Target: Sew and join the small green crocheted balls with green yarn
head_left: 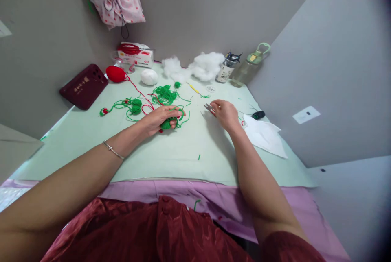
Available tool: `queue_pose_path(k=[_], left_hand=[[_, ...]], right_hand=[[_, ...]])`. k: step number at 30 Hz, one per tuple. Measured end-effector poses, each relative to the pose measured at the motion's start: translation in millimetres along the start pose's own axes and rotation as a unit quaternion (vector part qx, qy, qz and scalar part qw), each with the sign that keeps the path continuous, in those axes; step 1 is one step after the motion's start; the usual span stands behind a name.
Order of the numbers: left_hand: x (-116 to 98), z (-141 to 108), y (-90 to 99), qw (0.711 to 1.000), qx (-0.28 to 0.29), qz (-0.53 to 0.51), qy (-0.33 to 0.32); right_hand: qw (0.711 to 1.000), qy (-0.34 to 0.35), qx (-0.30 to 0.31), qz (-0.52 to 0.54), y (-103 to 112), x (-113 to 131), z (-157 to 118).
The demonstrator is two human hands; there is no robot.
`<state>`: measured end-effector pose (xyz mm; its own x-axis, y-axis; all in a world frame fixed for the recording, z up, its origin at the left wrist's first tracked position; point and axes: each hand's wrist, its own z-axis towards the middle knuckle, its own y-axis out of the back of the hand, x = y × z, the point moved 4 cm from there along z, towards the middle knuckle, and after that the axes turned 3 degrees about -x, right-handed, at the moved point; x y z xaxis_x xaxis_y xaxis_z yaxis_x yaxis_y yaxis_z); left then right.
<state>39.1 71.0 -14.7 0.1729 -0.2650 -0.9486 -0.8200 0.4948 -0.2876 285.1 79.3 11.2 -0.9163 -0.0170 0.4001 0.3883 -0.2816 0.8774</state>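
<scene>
My left hand (160, 118) is closed on a green crocheted piece (165, 125) with bits of red, and loose green yarn ends stick out past its fingertips. To the right, my right hand (225, 114) is closed round small scissors (209, 108), whose blades point left toward the crocheted piece without touching it. A tangle of green yarn (165, 94) lies just beyond my left hand. Green crocheted balls (136, 106) with trailing yarn rest to its left. A yellow crochet hook (193, 88) lies farther back.
Along the back are a red yarn ball (115, 74), a white ball (149, 77), white stuffing (206, 66), a pen cup (225, 70) and a green bottle (247, 68). A dark red phone (84, 86) leans at left. White paper (265, 135) lies beside my right forearm.
</scene>
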Motion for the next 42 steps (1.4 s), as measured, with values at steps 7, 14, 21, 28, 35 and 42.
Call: queue_pose_path(k=[7,14,21,28,35,42], left_hand=[[-3,-2,-3.1,0.999,-0.02,0.032,0.001],[-3,-2,-2.0,0.999,-0.03,0.025,-0.011],[-6,-2,0.4,0.998,-0.06,0.011,-0.034],[-6,-2,-1.1,0.998,-0.047,0.019,-0.036],[-3,0,0.9,0.998,-0.046,0.02,-0.033],[-5,-3,-0.4,0.999,-0.03,0.025,-0.036]], right_hand=[[0.979,-0.035,0.056,-0.193,-6,-15,0],[0.998,-0.018,-0.023,0.049,4,-3,4],[0.953,0.126,0.091,0.259,7,55,-25],[0.957,0.119,0.089,0.249,0,58,-28],[0.955,0.113,0.091,0.26,-4,63,-30],[0.94,0.118,0.112,0.3,-3,66,-31]])
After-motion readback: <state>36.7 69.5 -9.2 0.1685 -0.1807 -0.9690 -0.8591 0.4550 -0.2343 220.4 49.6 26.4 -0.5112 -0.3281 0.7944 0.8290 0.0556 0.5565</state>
